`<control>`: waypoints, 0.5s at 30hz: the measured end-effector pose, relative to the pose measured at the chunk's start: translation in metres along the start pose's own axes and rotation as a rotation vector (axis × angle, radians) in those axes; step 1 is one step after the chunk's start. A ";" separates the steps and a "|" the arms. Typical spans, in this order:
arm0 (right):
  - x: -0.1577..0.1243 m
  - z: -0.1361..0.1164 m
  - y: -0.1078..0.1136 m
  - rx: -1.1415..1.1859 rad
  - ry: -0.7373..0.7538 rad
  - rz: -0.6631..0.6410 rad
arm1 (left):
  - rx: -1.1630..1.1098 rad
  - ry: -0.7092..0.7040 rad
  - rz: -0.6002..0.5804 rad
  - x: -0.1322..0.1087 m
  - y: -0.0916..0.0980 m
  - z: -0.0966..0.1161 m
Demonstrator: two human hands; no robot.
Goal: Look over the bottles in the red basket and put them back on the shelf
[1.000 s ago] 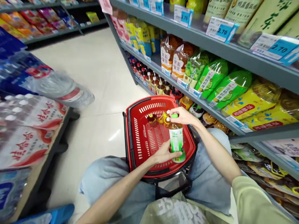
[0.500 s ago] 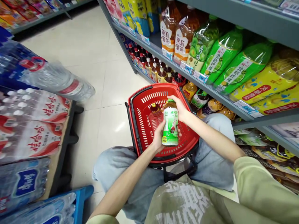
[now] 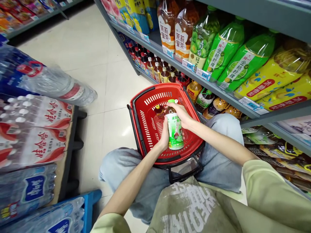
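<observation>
A drink bottle (image 3: 175, 131) with a green and white label and a green cap is held over the red shopping basket (image 3: 145, 92). My left hand (image 3: 165, 134) wraps its lower side, the fingers partly hidden behind the bottle. At the top, my right hand (image 3: 181, 113) is closed on the neck and cap. Inside the basket lies another bottle (image 3: 159, 111) with a yellow cap and dark contents. The basket stands between my knees, its black handle (image 3: 186, 171) folded down toward me.
To the right, a grey shelf (image 3: 218, 85) carries large tea and juice bottles (image 3: 218, 51), with smaller bottles (image 3: 157, 69) below. Wrapped water packs (image 3: 43, 142) are stacked on a pallet at left, above a blue pallet (image 3: 93, 200). Pale tiled floor (image 3: 109, 129) runs between.
The bottle has tilted a little and turned, so its label shows a different side. My right hand has shifted round the cap. The whole view has moved slightly.
</observation>
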State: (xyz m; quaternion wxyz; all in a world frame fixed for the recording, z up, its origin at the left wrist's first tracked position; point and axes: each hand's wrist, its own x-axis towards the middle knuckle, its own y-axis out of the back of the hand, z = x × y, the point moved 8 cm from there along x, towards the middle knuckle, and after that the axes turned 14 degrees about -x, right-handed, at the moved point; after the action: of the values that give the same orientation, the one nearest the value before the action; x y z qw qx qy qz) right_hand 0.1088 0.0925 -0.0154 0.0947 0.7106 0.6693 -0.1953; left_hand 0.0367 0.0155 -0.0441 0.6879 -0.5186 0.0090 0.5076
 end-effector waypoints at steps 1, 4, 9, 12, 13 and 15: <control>-0.001 0.000 0.002 0.013 0.003 0.005 | 0.007 0.016 0.026 0.001 0.003 -0.002; -0.005 0.000 0.005 0.060 0.001 0.007 | 0.035 0.057 0.124 0.005 0.014 -0.008; -0.002 0.003 0.010 0.118 -0.077 0.018 | 0.058 -0.125 0.202 0.021 0.028 0.002; 0.002 0.005 0.009 0.103 -0.104 0.024 | 0.058 -0.279 0.226 0.033 0.039 0.011; 0.004 0.006 0.008 0.095 -0.114 0.023 | 0.061 -0.318 0.248 0.036 0.044 0.014; 0.005 0.010 0.007 0.092 -0.143 0.023 | 0.075 -0.350 0.302 0.042 0.053 0.015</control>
State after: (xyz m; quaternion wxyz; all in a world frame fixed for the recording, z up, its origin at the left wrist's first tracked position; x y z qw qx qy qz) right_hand 0.1139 0.0930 -0.0272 0.1116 0.7061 0.6430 -0.2750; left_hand 0.0118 0.0528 -0.0969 0.6140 -0.3895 -0.0143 0.6863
